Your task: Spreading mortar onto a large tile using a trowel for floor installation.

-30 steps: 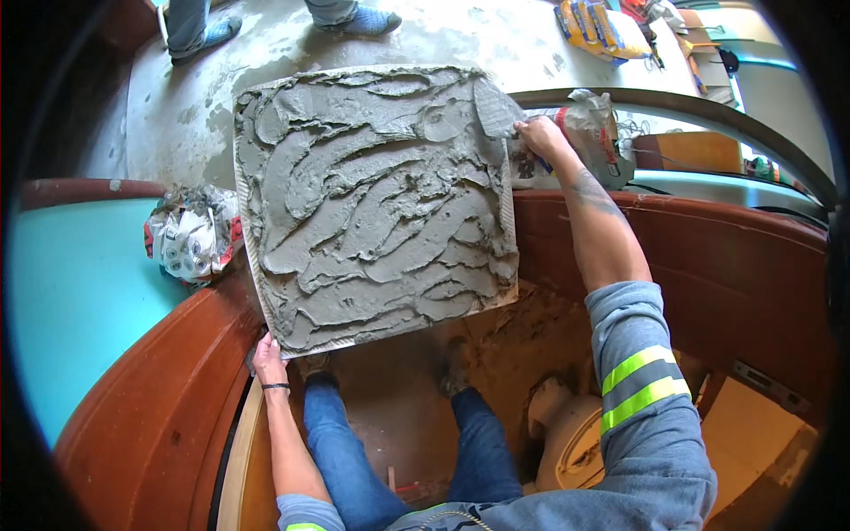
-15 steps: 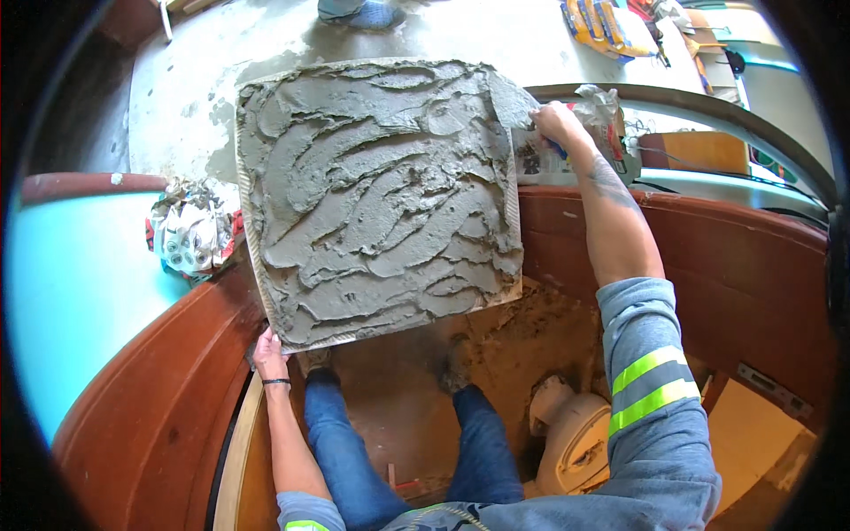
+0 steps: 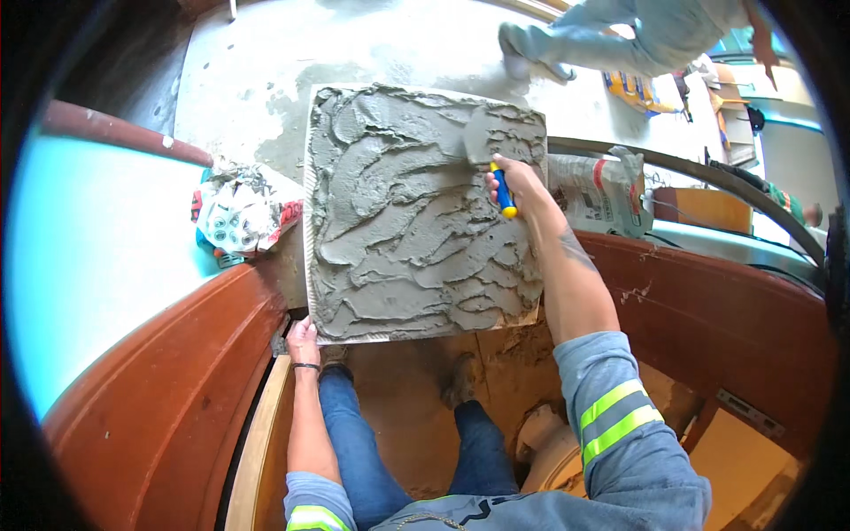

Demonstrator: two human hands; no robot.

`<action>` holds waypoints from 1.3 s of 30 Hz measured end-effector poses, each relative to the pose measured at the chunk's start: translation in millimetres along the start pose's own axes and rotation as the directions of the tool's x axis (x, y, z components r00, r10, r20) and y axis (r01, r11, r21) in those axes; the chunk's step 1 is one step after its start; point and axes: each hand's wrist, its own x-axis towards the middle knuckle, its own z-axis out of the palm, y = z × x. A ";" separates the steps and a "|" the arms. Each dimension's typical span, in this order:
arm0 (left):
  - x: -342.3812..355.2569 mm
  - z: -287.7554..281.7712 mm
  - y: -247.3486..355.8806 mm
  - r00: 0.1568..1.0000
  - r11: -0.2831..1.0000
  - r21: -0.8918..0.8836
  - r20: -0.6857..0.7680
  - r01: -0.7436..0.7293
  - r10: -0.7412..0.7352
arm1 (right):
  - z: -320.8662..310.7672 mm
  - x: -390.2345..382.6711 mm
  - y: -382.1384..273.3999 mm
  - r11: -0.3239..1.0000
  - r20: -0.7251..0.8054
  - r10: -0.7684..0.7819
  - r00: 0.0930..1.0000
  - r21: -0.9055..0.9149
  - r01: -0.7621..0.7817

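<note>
A large square tile (image 3: pixel 310 208) lies with its upper face coated in wet grey mortar (image 3: pixel 416 230), ridged in curved strokes. My left hand (image 3: pixel 302 334) grips the tile's near left corner, fingers closed on its edge. Over the far right part of the mortar, my right hand (image 3: pixel 518 183) is wrapped round the blue and yellow handle of a trowel (image 3: pixel 504 196). The trowel's blade (image 3: pixel 477 137) rests on or just above the mortar; which of the two I cannot tell. What supports the tile underneath is hidden.
Reddish-brown door panels (image 3: pixel 168 398) flank me on both sides. A crumpled bag (image 3: pixel 243 212) sits left of the tile, another bag (image 3: pixel 598 190) right of it. A toilet (image 3: pixel 558 456) stands near my legs. Another person's legs (image 3: pixel 602 40) show at the far right.
My right hand has brought the trowel from the tile's far right edge inward over the mortar. The left hand still holds the corner. The other person has moved right.
</note>
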 end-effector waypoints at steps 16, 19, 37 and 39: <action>6.9 -58.1 9.1 0.995 0.994 -0.047 0.032 0.095 -0.094 | 127.9 -36.3 90.8 0.951 0.080 0.111 0.991 0.281 -0.130; 9.6 -76.6 -28.2 1.000 0.992 -0.128 -0.006 0.012 -0.013 | 179.0 -3.3 79.0 0.908 0.175 0.065 0.983 0.398 -0.130; 9.4 -78.0 17.3 0.999 1.000 -0.009 0.037 -0.022 0.022 | 283.0 -7.5 92.1 0.962 0.158 -0.072 0.985 -0.250 0.111; 12.1 -82.5 9.7 0.999 1.000 0.011 0.039 0.020 -0.021 | 281.2 -5.1 95.8 0.810 0.227 -0.213 0.950 -0.503 0.301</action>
